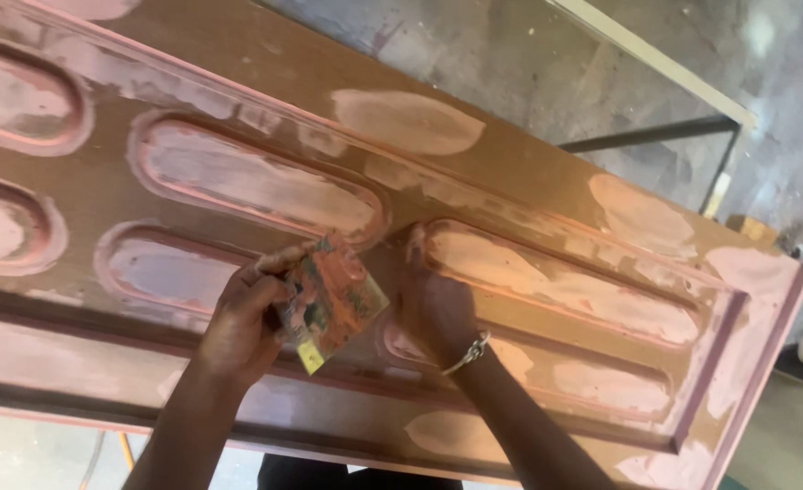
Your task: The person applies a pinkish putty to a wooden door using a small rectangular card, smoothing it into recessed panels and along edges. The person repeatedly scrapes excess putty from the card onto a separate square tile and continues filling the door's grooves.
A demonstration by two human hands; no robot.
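Lying flat under both hands, the brown door (238, 82) runs its long axis from upper left to lower right across the view, with pink filler (256, 177) spread in its oval recesses and along the mouldings.

Left side: the left hand (242, 318) is clamped on a small flat board (333, 299) smeared with orange and green paste. The board is tilted, one corner pointing down toward the lower rail, and it sits just above the door surface between two recesses.

Centre: the board lies immediately right of the left hand and just beside the right hand, nearly touching it.

Right side: the right hand (438, 308) rests on the door, its fingers (417, 249) together and pressed to the rounded left end of a long recess (565, 286). Whether it holds a tool cannot be told. A bracelet (468, 354) circles the wrist. The recess extends away from the right hand toward the lower right, so the right hand is the nearer one.

Beyond the door's far edge, a concrete floor (528, 63) and a dark metal frame (665, 136) are visible.
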